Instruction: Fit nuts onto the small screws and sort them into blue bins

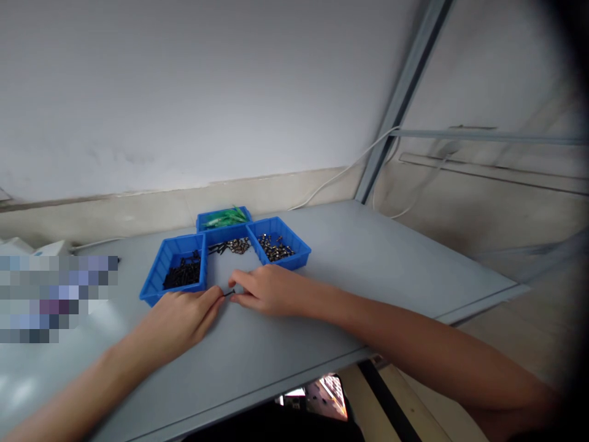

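My left hand [186, 316] is closed in a pinch on a thin black pin-like piece [229, 294], which sticks out to the right of the fingertips. My right hand [267, 291] faces it, thumb and forefinger curved and slightly apart on either side of the piece's free end. Whether they touch it is too small to tell. Just behind my left hand stands a blue bin [151, 276] of small black parts. Beyond my right hand is another blue bin [299, 248] with small brass-and-dark metal parts.
A third blue bin [225, 233] at the back holds green strips. Loose metal parts [237, 245] lie between the bins on the grey table [391, 264]. A white cable [326, 183] runs along the wall by a metal post [391, 116]. A lit phone screen [329, 396] shows below the table's front edge.
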`<state>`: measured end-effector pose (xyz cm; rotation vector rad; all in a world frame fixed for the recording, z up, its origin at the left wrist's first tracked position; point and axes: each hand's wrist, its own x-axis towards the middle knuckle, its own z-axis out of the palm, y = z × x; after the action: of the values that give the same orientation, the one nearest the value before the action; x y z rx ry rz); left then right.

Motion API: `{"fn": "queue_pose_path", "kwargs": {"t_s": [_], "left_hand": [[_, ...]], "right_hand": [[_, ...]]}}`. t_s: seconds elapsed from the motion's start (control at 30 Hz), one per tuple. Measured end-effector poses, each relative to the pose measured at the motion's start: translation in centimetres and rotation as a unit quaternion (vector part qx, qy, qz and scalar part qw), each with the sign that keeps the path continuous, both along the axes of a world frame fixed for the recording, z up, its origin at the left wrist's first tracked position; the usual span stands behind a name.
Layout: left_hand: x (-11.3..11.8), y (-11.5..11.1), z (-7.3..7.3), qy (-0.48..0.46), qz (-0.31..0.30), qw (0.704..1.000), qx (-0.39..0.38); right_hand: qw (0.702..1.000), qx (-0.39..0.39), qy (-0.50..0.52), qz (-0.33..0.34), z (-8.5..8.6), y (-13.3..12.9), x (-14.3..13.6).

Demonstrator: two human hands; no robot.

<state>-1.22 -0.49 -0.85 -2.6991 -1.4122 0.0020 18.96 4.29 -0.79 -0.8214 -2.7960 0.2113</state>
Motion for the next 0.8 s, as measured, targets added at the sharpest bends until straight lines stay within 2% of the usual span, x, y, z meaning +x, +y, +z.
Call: {"fn": "queue_pose_path", "kwargs": {"t_s": [0.2, 0.47, 0.8], "left_hand": [[0.06, 0.03, 0.10, -0.002, 0.006, 1.000, -0.004], [0.11, -0.01, 0.13, -0.007, 0.005, 1.000, 0.000], [0.03, -0.04, 0.16, 0.012, 0.020, 1.000, -0.019]], "right_hand": [[1.000, 0.015, -0.023, -0.007, 0.38, -0.19, -0.06], [0.999, 0.048, -0.020, 0.001, -0.16, 0.05, -0.15], [0.999, 0.017, -0.028, -0.010, 0.56, -0.28, -0.21]]}}
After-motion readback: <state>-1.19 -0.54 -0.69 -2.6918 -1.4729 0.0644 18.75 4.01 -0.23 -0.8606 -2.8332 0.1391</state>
